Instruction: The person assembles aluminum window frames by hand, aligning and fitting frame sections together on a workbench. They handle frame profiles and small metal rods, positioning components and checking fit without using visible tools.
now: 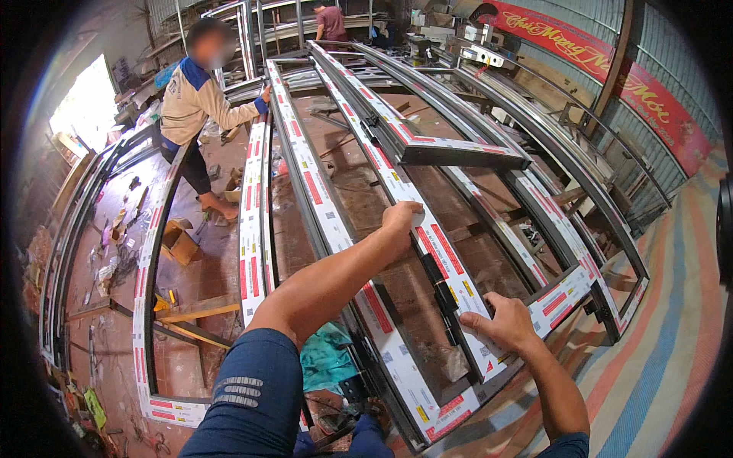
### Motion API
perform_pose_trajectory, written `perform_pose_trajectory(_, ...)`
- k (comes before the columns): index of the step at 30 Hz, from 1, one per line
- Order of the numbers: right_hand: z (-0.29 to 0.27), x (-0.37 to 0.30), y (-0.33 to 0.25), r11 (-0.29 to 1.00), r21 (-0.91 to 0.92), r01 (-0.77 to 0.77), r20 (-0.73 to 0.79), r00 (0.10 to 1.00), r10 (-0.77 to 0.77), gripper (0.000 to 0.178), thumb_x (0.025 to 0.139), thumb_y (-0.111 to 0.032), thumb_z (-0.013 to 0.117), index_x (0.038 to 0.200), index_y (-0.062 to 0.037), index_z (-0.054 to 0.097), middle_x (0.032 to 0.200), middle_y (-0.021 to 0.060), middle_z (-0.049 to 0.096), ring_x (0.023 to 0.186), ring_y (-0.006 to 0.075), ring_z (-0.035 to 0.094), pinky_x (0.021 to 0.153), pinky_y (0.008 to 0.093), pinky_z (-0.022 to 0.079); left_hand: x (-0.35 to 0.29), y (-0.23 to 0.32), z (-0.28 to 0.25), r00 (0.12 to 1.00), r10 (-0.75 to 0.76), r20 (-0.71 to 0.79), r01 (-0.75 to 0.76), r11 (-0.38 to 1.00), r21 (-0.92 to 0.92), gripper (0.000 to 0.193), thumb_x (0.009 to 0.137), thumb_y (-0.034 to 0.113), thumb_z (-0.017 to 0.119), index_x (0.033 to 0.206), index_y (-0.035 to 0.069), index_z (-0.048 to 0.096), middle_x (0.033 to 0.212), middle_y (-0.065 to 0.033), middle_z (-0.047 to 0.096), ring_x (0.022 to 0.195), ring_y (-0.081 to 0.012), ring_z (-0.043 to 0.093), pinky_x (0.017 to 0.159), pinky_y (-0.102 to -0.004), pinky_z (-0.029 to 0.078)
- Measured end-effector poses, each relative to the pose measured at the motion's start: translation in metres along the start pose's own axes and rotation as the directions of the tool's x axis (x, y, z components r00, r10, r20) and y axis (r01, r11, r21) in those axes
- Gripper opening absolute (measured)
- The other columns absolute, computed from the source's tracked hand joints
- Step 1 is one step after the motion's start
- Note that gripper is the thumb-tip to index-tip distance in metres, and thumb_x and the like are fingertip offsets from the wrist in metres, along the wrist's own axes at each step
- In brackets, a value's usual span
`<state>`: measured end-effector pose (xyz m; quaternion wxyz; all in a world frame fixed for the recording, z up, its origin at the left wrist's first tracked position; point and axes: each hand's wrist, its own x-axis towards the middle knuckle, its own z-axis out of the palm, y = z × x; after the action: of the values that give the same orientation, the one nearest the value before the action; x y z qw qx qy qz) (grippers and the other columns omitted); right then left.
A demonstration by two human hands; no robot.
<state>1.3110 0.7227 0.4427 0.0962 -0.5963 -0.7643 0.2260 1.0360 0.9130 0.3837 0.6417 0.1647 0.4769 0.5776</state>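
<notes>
A long dark metal frame (pixel 441 248), its face covered in white and red protective film, slants across the middle with black hinges (pixel 441 296) along its side. My left hand (pixel 401 223) is closed around its long bar, partway along. Nearer to me, my right hand (pixel 502 322) grips the same frame close to its near end, thumb on top and the other fingers partly hidden. Beside it on the left runs another film-covered frame (pixel 314 187). A smaller frame part with a dark corner (pixel 466 151) lies across the bars beyond my hands.
At the left, a co-worker (pixel 195 99) rests a hand on a frame bar; another person (pixel 330 23) is at the back. A cardboard box (pixel 179 243) and scraps lie on the floor. Striped sheeting (pixel 649 366) spreads at the right. A teal cloth (pixel 328 359) is near my legs.
</notes>
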Motion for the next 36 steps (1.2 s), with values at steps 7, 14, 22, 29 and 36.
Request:
perform_pose_trajectory(7, -0.011, -0.003, -0.008, 0.999, -0.038, 0.034, 0.004, 0.999, -0.033, 0.090, 0.083, -0.087, 0.071, 0.105, -0.0001, 0.079, 0.097, 0.0299, 0.079, 0.095, 0.0485, 0.078, 0.090, 0.0573, 0.058, 0.010, 0.002, 0.003, 0.994, 0.013, -0.111, 0.008, 0.982, 0.189, 0.032, 0.099, 0.011, 0.073, 0.123, -0.008, 0.066, 0.106, -0.0180, 0.074, 0.088, -0.0338, 0.077, 0.071, -0.0513, 0.065)
perform_pose_trajectory(14, -0.008, 0.001, -0.008, 0.999, -0.034, 0.034, -0.023, 0.999, -0.034, 0.093, 0.081, -0.091, 0.070, 0.102, -0.0004, 0.081, 0.096, 0.0279, 0.079, 0.093, 0.0456, 0.079, 0.087, 0.0549, 0.059, -0.008, 0.017, 0.005, 0.990, 0.073, -0.122, -0.006, 0.879, 0.476, 0.050, 0.103, 0.033, 0.075, 0.133, -0.006, 0.064, 0.112, -0.0183, 0.076, 0.095, -0.0370, 0.078, 0.086, -0.0608, 0.063)
perform_pose_trajectory(22, -0.005, 0.002, 0.004, 1.000, -0.021, -0.010, -0.022, 1.000, 0.009, 0.090, 0.081, -0.089, 0.070, 0.101, -0.0023, 0.083, 0.093, 0.0265, 0.080, 0.094, 0.0436, 0.079, 0.090, 0.0536, 0.059, -0.184, -0.044, -0.097, 0.843, -0.397, 0.364, -0.359, 0.088, 0.929, 0.120, 0.078, 0.078, 0.087, 0.158, -0.007, 0.054, 0.156, -0.0288, 0.059, 0.144, -0.0381, 0.057, 0.120, -0.0431, 0.046)
perform_pose_trajectory(29, -0.010, 0.006, 0.008, 0.992, -0.121, -0.022, -0.010, 1.000, 0.021, 0.085, 0.083, -0.088, 0.069, 0.105, -0.0071, 0.085, 0.095, 0.0247, 0.081, 0.098, 0.0442, 0.078, 0.095, 0.0550, 0.055, -0.242, 0.069, -0.118, 0.855, -0.504, 0.125, -0.227, -0.147, 0.963, 0.098, 0.075, 0.078, 0.087, 0.129, -0.004, 0.077, 0.119, -0.0230, 0.080, 0.105, -0.0355, 0.077, 0.092, -0.0450, 0.059)
perform_pose_trajectory(36, 0.015, 0.016, 0.024, 0.996, -0.087, 0.033, 0.005, 0.999, -0.033, 0.080, 0.086, -0.085, 0.068, 0.110, -0.0102, 0.085, 0.101, 0.0246, 0.082, 0.102, 0.0432, 0.078, 0.098, 0.0540, 0.055, -0.394, 0.186, -0.319, 0.887, -0.368, -0.278, 0.157, -0.326, 0.932, 0.104, 0.082, 0.089, 0.073, 0.129, -0.003, 0.079, 0.124, -0.0272, 0.078, 0.115, -0.0415, 0.075, 0.099, -0.0500, 0.058)
